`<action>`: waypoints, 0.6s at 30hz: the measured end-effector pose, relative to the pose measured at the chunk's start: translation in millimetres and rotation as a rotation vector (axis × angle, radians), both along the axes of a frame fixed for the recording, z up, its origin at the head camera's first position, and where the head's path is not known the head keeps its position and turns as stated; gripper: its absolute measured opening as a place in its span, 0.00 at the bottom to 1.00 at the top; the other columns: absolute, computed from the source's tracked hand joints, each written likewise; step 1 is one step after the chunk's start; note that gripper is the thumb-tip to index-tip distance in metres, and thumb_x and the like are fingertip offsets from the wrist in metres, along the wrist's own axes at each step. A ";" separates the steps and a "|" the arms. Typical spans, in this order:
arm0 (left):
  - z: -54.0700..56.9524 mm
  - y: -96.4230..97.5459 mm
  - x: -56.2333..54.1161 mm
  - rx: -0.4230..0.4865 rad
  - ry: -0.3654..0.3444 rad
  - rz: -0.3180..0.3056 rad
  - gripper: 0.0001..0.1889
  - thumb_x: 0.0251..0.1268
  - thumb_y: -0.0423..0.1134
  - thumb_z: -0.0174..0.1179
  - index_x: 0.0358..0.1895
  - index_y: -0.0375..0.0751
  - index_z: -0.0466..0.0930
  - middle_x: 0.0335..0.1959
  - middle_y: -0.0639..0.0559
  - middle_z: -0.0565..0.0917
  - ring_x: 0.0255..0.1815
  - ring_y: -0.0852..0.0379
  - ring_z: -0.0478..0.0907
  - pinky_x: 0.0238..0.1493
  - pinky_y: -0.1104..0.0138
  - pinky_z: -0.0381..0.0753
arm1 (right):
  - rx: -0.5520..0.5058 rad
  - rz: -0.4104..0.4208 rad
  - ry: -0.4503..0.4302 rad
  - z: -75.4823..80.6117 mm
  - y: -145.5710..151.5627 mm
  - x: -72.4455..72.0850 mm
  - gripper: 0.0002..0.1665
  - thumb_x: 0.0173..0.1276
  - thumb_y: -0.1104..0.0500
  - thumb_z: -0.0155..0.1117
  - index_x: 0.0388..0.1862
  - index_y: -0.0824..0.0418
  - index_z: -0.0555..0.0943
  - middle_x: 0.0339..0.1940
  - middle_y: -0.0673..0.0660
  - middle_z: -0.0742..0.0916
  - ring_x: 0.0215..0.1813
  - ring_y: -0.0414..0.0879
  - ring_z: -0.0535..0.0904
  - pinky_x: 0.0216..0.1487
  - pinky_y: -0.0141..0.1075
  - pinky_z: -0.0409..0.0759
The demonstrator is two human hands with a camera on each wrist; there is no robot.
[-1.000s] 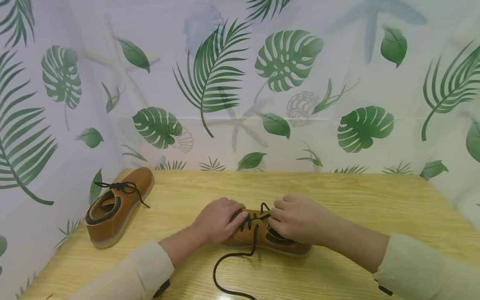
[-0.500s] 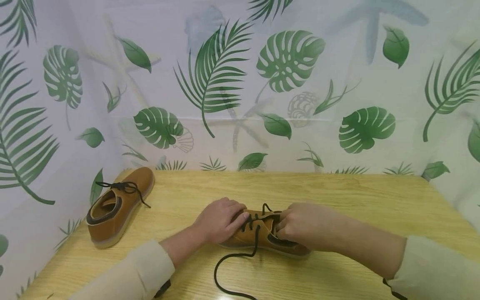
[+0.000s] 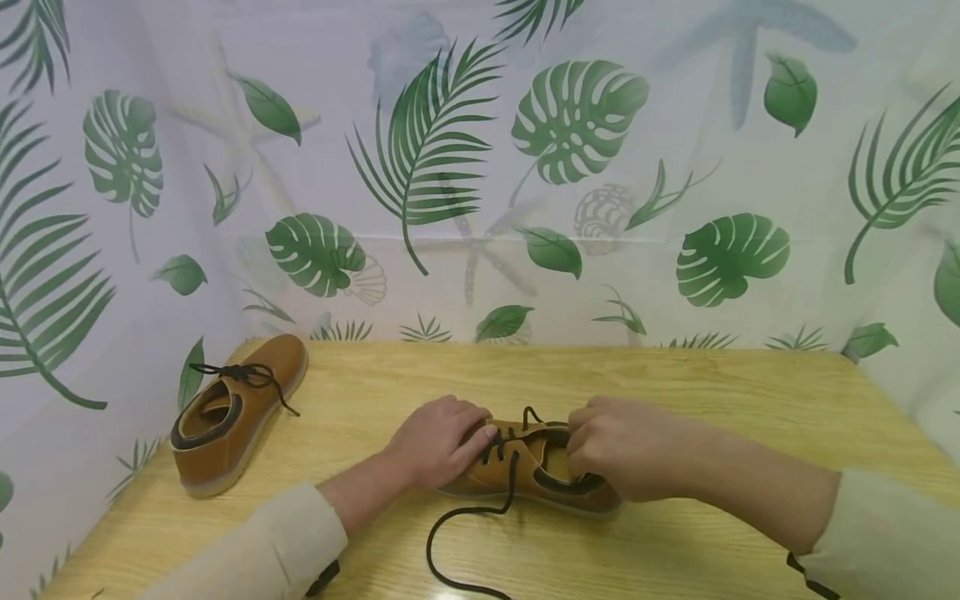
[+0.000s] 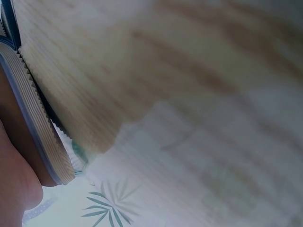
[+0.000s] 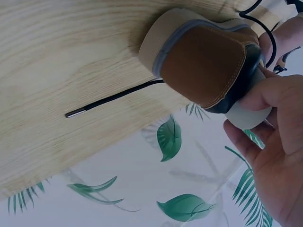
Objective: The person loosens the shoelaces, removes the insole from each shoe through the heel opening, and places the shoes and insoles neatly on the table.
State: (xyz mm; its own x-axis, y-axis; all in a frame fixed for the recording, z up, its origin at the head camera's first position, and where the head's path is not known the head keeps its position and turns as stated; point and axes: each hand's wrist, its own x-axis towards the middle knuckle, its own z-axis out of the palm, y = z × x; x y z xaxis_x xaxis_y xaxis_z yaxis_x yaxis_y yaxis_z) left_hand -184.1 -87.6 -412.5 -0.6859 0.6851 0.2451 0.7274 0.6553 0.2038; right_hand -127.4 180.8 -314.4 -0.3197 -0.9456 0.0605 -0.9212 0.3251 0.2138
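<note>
One brown shoe (image 3: 491, 479) is noted sole down on the wooden table (image 3: 712, 392), near the middle of its width and well clear of the far edge, with the toe directed towards the left edge. The toe is grasped by the left hand (image 3: 444, 442), its fingers laid over the upper and its thumb across the front by the lacing. At the heel opening, a pale piece (image 5: 248, 116) projecting from the dark collar is pinched between the thumb and fingers of the right hand (image 3: 637, 450). A black lace (image 3: 429, 546) is threaded through the eyelets; one loose length is trailed on the near side, and a metal-tipped end (image 5: 75, 113) is seen lying on the table in the right wrist view. A second shoe (image 3: 217, 462), its lace tied in a bow, is placed along the left edge, by the far left corner. Leaf-printed cloth (image 3: 637, 317) is hung beyond the far edge.
</note>
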 end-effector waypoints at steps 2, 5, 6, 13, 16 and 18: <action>0.8 -0.6 -0.4 -0.001 0.003 -0.001 0.22 0.80 0.52 0.42 0.52 0.44 0.84 0.47 0.52 0.88 0.49 0.55 0.83 0.56 0.60 0.80 | -0.034 0.009 -0.009 1.4 1.9 -0.7 0.24 0.42 0.77 0.65 0.26 0.48 0.86 0.23 0.38 0.83 0.28 0.36 0.68 0.34 0.29 0.73; 2.2 0.0 -0.1 0.000 -0.001 -0.002 0.22 0.80 0.52 0.42 0.52 0.44 0.84 0.48 0.52 0.88 0.50 0.54 0.83 0.56 0.60 0.80 | -0.094 0.033 0.017 1.9 7.0 -1.2 0.23 0.40 0.79 0.62 0.23 0.50 0.82 0.21 0.40 0.80 0.27 0.36 0.68 0.32 0.28 0.73; 2.3 0.2 0.2 0.000 -0.001 -0.003 0.22 0.80 0.51 0.42 0.52 0.44 0.84 0.48 0.52 0.88 0.50 0.54 0.83 0.56 0.60 0.80 | -0.113 0.043 0.027 2.2 8.9 -1.3 0.22 0.40 0.79 0.61 0.22 0.51 0.80 0.21 0.41 0.79 0.27 0.36 0.68 0.31 0.28 0.73; 2.1 0.0 0.8 -0.006 -0.003 0.000 0.23 0.81 0.52 0.41 0.53 0.44 0.84 0.48 0.53 0.88 0.50 0.54 0.83 0.57 0.60 0.80 | -0.161 0.107 0.167 7.6 21.4 -3.7 0.21 0.40 0.77 0.63 0.21 0.51 0.74 0.21 0.43 0.73 0.25 0.38 0.62 0.28 0.28 0.66; 2.5 -0.2 0.8 -0.005 -0.004 0.000 0.23 0.81 0.52 0.41 0.53 0.44 0.84 0.48 0.52 0.88 0.51 0.54 0.83 0.57 0.60 0.79 | -0.149 0.116 0.220 9.0 26.4 -3.4 0.20 0.42 0.76 0.65 0.20 0.51 0.72 0.20 0.43 0.70 0.25 0.38 0.58 0.27 0.29 0.61; 2.3 -0.3 0.7 -0.003 -0.006 -0.001 0.23 0.81 0.52 0.41 0.53 0.44 0.84 0.48 0.52 0.88 0.51 0.54 0.83 0.57 0.59 0.79 | -0.139 0.115 0.234 9.5 28.4 -2.5 0.20 0.43 0.75 0.66 0.21 0.51 0.72 0.20 0.43 0.69 0.25 0.38 0.57 0.27 0.28 0.61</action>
State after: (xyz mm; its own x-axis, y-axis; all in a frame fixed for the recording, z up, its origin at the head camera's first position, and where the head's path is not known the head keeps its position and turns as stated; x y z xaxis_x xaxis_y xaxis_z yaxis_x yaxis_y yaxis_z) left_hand -183.4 -88.0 -410.2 -0.6866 0.6867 0.2389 0.7269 0.6552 0.2057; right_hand -129.8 209.2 -304.9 -0.1728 -0.9524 0.2512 -0.8844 0.2623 0.3861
